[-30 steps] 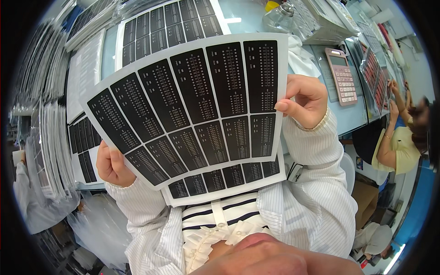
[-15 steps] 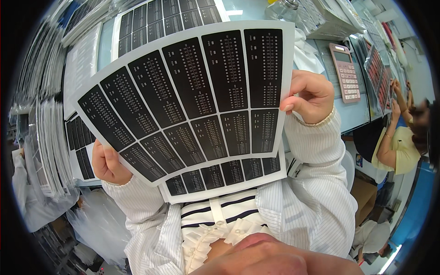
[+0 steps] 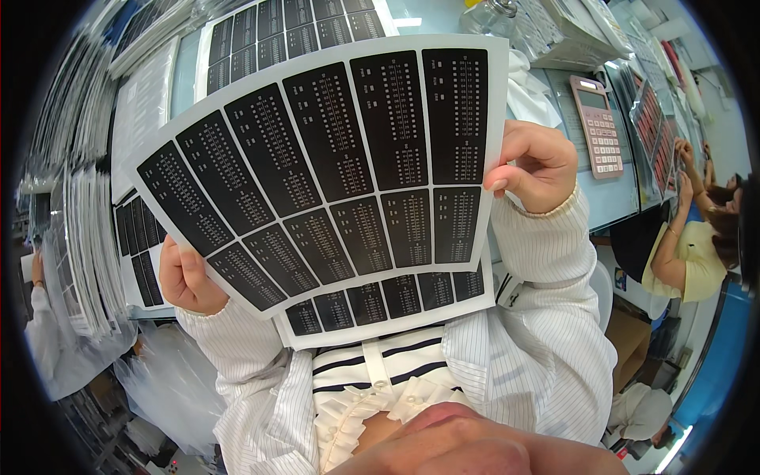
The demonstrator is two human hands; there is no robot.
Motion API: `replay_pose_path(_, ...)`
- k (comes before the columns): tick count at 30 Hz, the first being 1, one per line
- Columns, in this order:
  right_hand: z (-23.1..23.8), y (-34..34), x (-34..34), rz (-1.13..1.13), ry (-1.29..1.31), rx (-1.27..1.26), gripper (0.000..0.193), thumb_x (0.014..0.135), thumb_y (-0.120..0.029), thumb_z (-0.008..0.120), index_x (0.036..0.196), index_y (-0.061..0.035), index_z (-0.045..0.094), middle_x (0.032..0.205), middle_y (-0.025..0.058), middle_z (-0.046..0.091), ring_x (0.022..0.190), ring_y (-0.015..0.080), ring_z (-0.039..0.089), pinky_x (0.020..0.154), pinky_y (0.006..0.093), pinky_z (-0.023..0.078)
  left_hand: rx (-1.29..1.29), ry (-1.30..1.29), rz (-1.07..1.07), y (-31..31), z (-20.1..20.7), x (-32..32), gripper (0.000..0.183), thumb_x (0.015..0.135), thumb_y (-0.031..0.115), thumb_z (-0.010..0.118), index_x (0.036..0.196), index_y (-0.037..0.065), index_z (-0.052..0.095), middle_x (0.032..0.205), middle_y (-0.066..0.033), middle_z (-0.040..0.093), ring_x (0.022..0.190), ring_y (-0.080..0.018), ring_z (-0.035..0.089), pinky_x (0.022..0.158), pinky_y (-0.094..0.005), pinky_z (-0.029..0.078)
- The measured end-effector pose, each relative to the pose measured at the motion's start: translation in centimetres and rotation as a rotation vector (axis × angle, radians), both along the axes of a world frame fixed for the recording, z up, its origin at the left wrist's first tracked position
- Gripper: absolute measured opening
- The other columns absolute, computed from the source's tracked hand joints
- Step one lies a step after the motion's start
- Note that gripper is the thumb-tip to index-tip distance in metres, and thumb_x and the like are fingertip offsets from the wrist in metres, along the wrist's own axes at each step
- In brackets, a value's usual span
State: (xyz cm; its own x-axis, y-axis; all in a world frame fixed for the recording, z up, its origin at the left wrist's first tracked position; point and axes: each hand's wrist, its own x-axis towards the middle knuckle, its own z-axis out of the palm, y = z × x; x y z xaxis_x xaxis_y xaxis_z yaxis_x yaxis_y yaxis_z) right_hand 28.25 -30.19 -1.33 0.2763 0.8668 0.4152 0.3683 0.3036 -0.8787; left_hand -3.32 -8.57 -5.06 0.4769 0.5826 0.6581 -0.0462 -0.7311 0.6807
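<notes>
A white sheet of black rectangular labels [image 3: 332, 166] fills the middle of the view, held up off the desk and fanned by the lens, its black panels in two rows with fine pale print too small to make out. The left hand [image 3: 186, 279] closes on the sheet's lower left corner at about 8 o'clock, thumb over the front edge and fingers hidden behind. The right hand [image 3: 538, 165] pinches the right edge at about 3 o'clock, fingers curled and the thumb tip pressed on the white margin. A second label sheet [image 3: 388, 305] peeks out just below the first, at 6 o'clock, touching it from behind. On the pale blue desk [image 3: 613, 202] another sheet of black labels [image 3: 261, 39] lies flat at 12 o'clock, partly covered by the held one. A pink calculator [image 3: 598, 127] rests near the right hand, at 2 o'clock. Stacks of sheets in clear sleeves [image 3: 83, 245] stand along the left at 9 o'clock. At 3 o'clock, well apart, a co-worker in a yellow top [image 3: 685, 257] sits at the neighbouring place.
</notes>
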Motion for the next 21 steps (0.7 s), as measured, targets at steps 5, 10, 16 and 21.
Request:
replay_pose_path(5,0.0,0.0,-0.1,-0.002,-0.005,-0.008,0.014,0.069,-0.008,0.073,0.068,-0.0005,0.061,0.060,0.0061,0.058,0.045,0.0095,0.050,0.042,0.0193,0.037,-0.019,0.007,-0.006,-0.1,0.3,0.1,0.024,0.089,0.008,0.039,0.072,-0.005,0.051,0.082,-0.0162,0.060,0.063,-0.0114,0.053,0.058,-0.0211,0.041)
replay_pose_path(10,0.2,0.0,-0.2,-0.003,0.000,-0.008,0.014,0.069,-0.007,0.072,0.067,-0.0001,0.060,0.060,0.0059,0.057,0.045,0.0096,0.049,0.043,0.0199,0.036,0.048,-0.022,0.019,-0.2,0.4,0.8,0.022,0.087,0.007,0.041,0.071,-0.005,0.050,0.079,-0.0161,0.059,0.061,-0.0143,0.051,0.058,-0.0221,0.040)
replay_pose_path(16,0.5,0.4,-0.5,-0.104,-0.087,-0.007,0.014,0.070,-0.004,0.066,0.061,-0.0014,0.055,0.053,0.0046,0.052,0.043,0.0086,0.046,0.041,0.0203,0.029,0.017,0.014,0.084,-0.4,1.1,0.7,0.015,0.078,0.006,0.049,0.063,0.001,0.048,0.055,-0.0049,0.043,0.048,-0.0135,0.038,0.045,-0.0257,0.029)
replay_pose_path(21,0.2,-0.2,-0.6,-0.166,-0.139,-0.115,0.018,0.076,-0.007,0.062,0.065,-0.0015,0.050,0.062,0.0003,0.043,0.056,0.0082,0.039,0.053,0.0202,0.029,-0.074,0.066,0.019,-0.5,2.2,0.6,0.012,0.075,0.000,0.052,0.064,0.001,0.050,0.055,-0.0065,0.045,0.046,-0.0153,0.042,0.043,-0.0264,0.032)
